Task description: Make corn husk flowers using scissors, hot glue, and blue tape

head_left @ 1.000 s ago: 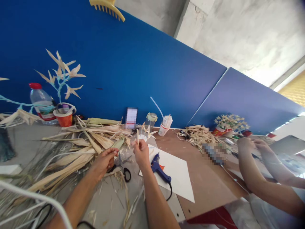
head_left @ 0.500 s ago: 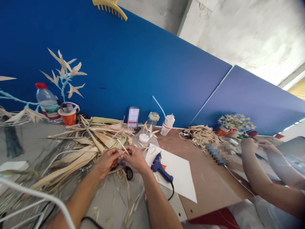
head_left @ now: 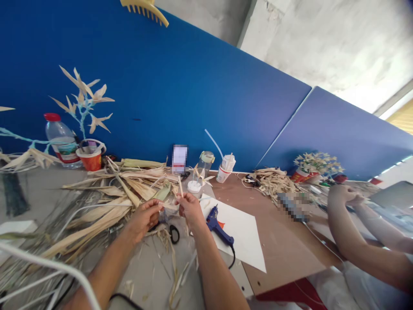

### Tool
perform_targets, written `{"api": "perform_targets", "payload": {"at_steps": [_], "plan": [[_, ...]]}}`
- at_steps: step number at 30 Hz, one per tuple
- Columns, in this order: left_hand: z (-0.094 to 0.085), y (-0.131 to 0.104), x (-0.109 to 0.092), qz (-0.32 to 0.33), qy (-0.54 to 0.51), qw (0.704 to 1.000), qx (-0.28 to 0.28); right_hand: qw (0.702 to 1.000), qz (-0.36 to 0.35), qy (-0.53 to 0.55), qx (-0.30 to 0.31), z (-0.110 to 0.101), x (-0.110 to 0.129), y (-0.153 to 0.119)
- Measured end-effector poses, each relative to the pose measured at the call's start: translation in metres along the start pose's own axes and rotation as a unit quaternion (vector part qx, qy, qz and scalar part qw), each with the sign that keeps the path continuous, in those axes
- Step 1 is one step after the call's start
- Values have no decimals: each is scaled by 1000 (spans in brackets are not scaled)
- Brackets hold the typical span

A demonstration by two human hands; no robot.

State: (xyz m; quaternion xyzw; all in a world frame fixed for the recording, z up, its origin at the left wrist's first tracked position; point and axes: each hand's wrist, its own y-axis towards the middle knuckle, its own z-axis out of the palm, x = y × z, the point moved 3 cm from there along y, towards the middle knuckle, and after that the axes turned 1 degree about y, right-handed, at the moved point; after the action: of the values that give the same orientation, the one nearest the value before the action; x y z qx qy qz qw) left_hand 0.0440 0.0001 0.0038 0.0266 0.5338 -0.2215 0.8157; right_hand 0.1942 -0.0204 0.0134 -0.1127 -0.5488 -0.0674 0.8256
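My left hand [head_left: 146, 218] is closed in a pinch on one end of a pale corn husk strip [head_left: 168, 206]. The strip stretches across to my right hand [head_left: 191, 210], whose fingers are wrapped round a thin pale stick [head_left: 180, 185] standing nearly upright. The strip's other end meets the stick at those fingertips; whether it is fastened there I cannot tell. Below and between the hands lie scissors, of which a black handle loop [head_left: 174, 234] shows. A blue glue gun [head_left: 220, 226] rests on a white sheet [head_left: 248, 241] to the right of my right hand.
Dried corn husks [head_left: 106, 211] heap on the left. Behind stand a phone [head_left: 179, 158], a clear jar [head_left: 205, 162], a paper cup [head_left: 223, 174], a red cup [head_left: 90, 161] and a bottle [head_left: 64, 142] beneath husk flowers [head_left: 85, 99]. At right, a co-worker's arms [head_left: 348, 232] reach over the table.
My hands have moved apart, drawing the husk strip out between them. The stick has swung from a slant to nearly upright. The co-worker's hands have come closer together.
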Motion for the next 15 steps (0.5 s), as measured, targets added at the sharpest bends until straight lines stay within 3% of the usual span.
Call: {"api": "perform_targets", "payload": {"at_steps": [5,9,15], "plan": [[-5,0,-5,20,-14,999,-43,994,4,93,-58,-19,11,4],[-8,3,0,3,61,997,-54,994,-17,32,-107,-29,11,7],[-9,3,1,13,66,996,-61,997,-12,2,-75,-29,3,11]]}}
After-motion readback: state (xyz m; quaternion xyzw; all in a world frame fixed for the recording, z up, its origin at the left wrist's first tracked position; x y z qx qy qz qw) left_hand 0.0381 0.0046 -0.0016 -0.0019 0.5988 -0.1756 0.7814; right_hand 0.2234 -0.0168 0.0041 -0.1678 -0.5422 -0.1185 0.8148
